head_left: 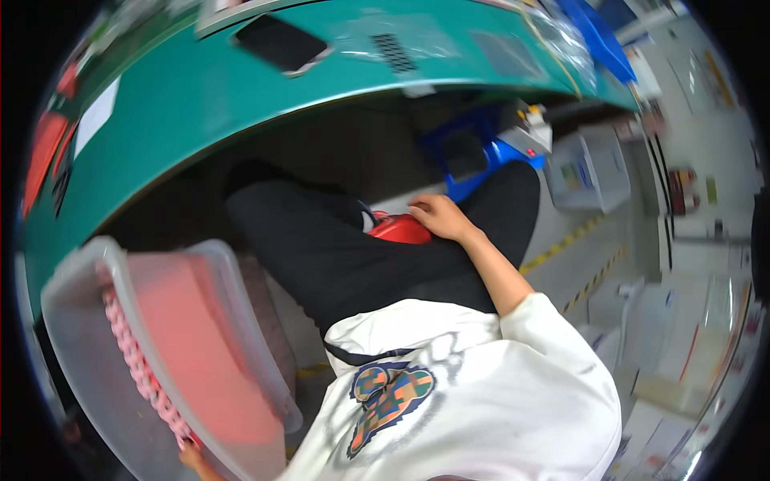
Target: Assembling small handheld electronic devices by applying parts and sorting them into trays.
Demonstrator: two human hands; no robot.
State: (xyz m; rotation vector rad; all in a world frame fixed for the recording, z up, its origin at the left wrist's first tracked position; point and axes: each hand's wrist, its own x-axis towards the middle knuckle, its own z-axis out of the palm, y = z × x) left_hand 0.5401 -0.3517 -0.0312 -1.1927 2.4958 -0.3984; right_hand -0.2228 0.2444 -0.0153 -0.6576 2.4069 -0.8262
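Observation:
My left hand (191,455) reaches down at the lower left, partly cut off, its visible fingers closed at the near end of a row of pink plastic pieces (144,373). The row stands on edge inside a large translucent bin (72,321). Between my thighs lies a shiny red object (401,230), with a small white part next to its left end. My right hand (441,216) is on the red object, fingers bent and closed against it. The object's exact kind cannot be made out, and the hand covers part of it.
A green table (216,92) curves across the front, bearing a dark phone (281,44) and clear plastic bags (401,40). Under its right side stand a blue stool (469,152) with a small grey device (525,132) and a translucent tub (589,172). Yellow-black tape (565,244) marks the floor.

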